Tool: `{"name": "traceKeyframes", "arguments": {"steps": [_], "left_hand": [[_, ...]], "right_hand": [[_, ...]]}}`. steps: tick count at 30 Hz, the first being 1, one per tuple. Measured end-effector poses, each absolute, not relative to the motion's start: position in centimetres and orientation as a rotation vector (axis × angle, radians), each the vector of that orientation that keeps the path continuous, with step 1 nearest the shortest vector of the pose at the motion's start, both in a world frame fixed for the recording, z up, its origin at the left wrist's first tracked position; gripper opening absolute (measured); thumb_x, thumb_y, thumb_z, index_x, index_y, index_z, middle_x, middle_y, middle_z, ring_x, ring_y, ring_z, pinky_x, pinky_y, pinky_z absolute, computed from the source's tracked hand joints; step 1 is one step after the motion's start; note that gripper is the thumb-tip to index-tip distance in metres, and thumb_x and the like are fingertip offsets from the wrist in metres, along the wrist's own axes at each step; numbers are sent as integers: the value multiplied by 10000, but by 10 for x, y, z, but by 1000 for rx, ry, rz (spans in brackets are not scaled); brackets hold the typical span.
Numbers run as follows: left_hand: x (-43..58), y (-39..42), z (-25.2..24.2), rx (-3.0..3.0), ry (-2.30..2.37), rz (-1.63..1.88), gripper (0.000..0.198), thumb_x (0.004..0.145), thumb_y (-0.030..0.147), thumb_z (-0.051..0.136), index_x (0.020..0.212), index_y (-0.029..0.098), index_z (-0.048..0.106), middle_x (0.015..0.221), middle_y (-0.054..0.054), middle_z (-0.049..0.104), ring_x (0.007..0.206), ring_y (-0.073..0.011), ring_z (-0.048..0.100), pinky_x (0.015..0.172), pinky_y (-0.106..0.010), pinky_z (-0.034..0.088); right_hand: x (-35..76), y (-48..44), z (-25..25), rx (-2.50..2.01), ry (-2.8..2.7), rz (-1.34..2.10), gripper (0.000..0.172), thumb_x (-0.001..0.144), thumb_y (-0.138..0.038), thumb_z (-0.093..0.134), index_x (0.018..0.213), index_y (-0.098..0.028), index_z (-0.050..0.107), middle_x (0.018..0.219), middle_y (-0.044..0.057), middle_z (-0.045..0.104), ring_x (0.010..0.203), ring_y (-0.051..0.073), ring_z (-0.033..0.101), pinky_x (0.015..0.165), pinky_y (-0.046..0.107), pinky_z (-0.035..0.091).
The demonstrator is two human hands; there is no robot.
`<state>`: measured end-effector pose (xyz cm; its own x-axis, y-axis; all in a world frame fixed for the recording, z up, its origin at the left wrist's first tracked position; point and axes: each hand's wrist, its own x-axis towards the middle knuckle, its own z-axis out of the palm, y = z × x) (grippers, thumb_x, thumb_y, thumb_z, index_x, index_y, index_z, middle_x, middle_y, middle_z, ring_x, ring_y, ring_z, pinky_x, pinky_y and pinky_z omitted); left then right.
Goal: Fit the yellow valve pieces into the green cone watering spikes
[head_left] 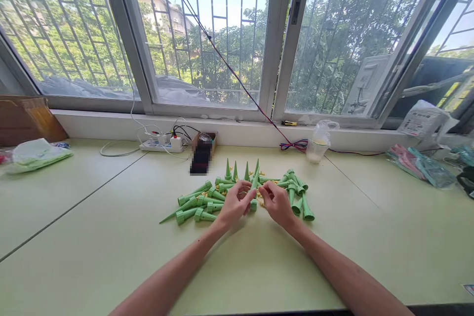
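Note:
My left hand (234,203) is closed on a green plastic watering spike (255,180), its pointed tip upward. Close beside it, my right hand (276,201) has thumb and fingers pinched together near the spike. Whatever is in that pinch is too small to make out. Several more green spikes with ribbed caps (189,202) lie to the left of my hands, and another group of green spikes (307,210) lies to the right. Beyond my hands a few spikes (235,173) stand point up. Small yellow pieces (262,203) are scattered among them, partly hidden by my hands.
Behind the spikes are a pixelated dark object (200,159), a small cardboard box (212,141) and a white power strip (163,144) with cables. A bagged plastic cup (317,148) stands back right. Plastic packets (422,165) lie far right, a green-white packet (39,154) far left.

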<state>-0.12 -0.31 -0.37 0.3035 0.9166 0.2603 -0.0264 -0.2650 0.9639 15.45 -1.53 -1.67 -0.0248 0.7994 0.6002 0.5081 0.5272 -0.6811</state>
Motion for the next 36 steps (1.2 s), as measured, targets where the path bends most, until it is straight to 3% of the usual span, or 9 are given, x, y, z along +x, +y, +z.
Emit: {"name": "traceKeyframes", "arguments": {"steps": [10, 22, 28, 31, 36], "left_hand": [[-2, -1, -10, 1669, 786, 1122, 311, 832, 421, 610, 1030, 219, 483, 981, -12, 534, 457, -14, 464, 365, -145, 361], [0, -4, -6, 1720, 886, 1178, 279, 812, 388, 616, 991, 201, 514, 986, -28, 560, 476, -27, 476, 404, -156, 374], [1, -3, -5, 1589, 875, 1192, 323, 810, 451, 615, 978, 193, 516, 907, -13, 579, 438, -43, 488, 350, -164, 345], [0, -2, -5, 1516, 886, 1202, 345, 807, 483, 615, 955, 187, 517, 811, 5, 581, 401, -55, 474, 321, -177, 341], [-1, -2, 0, 1464, 890, 1193, 352, 800, 502, 618, 884, 169, 538, 687, 20, 579, 394, -69, 472, 327, -185, 353]], "right_hand": [[154, -15, -16, -1150, -1677, 268, 354, 961, -339, 421, 636, -203, 386, 538, -53, 367, 491, 108, 329, 503, 245, 265], [154, -15, -16, -1177, -1667, 270, 364, 969, -364, 412, 652, -193, 466, 548, -41, 424, 493, 110, 360, 508, 245, 294], [152, -17, -14, -1139, -1630, 346, 229, 941, -368, 478, 953, -168, 590, 687, 6, 581, 547, 128, 511, 535, 236, 404], [152, -17, -15, -1121, -1640, 377, 267, 926, -369, 510, 1091, -168, 575, 805, 38, 627, 555, 128, 545, 529, 239, 441], [153, -15, -17, -1109, -1665, 369, 255, 924, -370, 520, 1045, -164, 608, 907, 82, 664, 656, 155, 597, 550, 245, 472]]}}
